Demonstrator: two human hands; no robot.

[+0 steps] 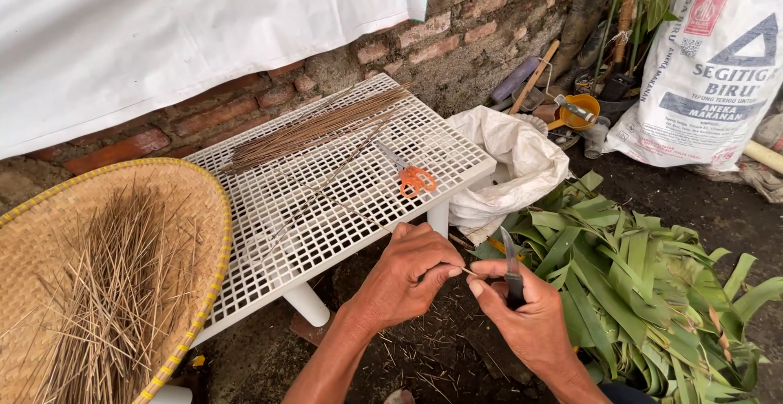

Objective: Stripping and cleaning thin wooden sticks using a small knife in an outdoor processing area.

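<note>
The left hand (pixel 408 278) pinches a thin stick (pixel 359 212) between thumb and fingers. The right hand (pixel 526 310) is closed around a knife (pixel 510 267), beside green leaves (pixel 644 290).

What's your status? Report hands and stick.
Left hand pinching thin stick. Right hand gripping knife, blade up at stick's end. Nothing in the way.

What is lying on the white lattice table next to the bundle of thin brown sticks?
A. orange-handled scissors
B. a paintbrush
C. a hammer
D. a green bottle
A: orange-handled scissors lie on the white lattice table, just below the bundle of thin brown sticks.
</note>
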